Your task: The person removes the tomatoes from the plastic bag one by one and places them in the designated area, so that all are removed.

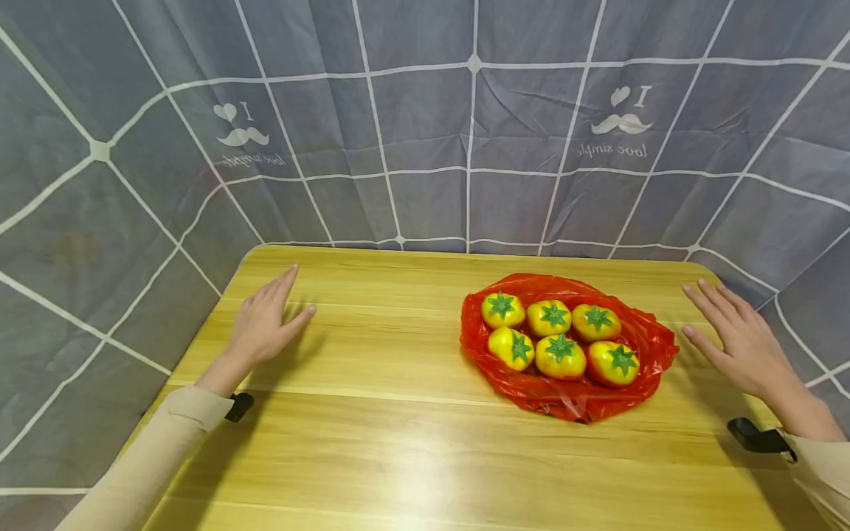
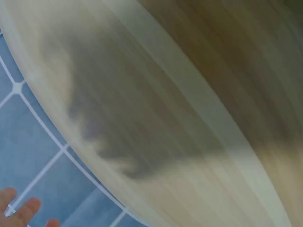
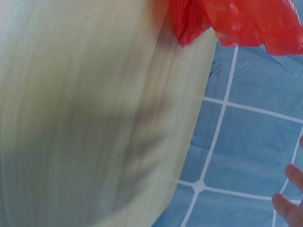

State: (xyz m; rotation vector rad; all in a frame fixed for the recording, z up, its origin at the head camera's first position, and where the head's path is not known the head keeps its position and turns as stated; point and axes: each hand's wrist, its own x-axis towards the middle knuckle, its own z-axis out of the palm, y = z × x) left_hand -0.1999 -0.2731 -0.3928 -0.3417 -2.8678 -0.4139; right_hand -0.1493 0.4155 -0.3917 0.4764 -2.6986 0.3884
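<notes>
On the right half of the table lies a crumpled red plastic bag (image 1: 578, 405), spread wide under several yellow-orange persimmons (image 1: 561, 357) with green star-shaped leaf caps. Held above the table's left side, my left hand (image 1: 262, 321) has straight fingers and touches nothing. My right hand (image 1: 744, 346) hovers beyond the bag's right edge, fingers extended and apart from it. In the left wrist view only some fingertips (image 2: 28, 210) show at the lower left corner. The right wrist view shows part of the red bag (image 3: 255, 23) at the top and a few fingertips (image 3: 284, 205) at the right edge.
The wooden table (image 1: 372, 354) has rounded back corners. A grey curtain (image 1: 425, 147) with white grid lines stands behind it and along both sides. Dark wrist-camera mounts (image 1: 757, 435) stick out near the cuffs.
</notes>
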